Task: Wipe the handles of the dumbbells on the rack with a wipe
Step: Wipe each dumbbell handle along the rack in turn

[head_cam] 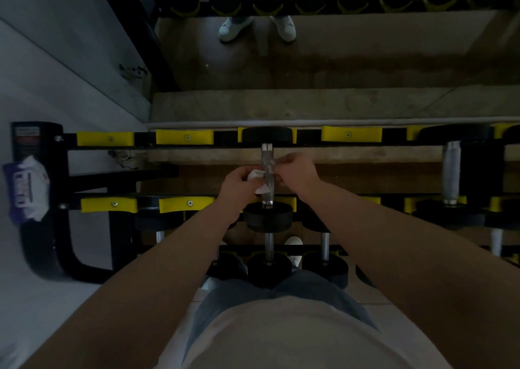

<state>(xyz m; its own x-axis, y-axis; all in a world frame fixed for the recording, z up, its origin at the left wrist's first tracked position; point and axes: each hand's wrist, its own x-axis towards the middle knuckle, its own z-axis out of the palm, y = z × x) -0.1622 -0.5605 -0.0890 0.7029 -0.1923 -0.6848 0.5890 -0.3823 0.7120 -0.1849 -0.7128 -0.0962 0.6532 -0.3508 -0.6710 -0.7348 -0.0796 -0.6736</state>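
Two hands at dumbbell handle (266, 155) on rack (185, 137) top tier. Left hand (239, 184) fingers grip white wipe (256, 175) wrapped against handle; right hand (297, 171) fingers pinch its other end.

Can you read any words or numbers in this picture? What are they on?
Sticker on the rack post: printing, too blurred to read.
Wipes pack: pale lettering, too blurred to read.
Dumbbell heads: no numbers show.
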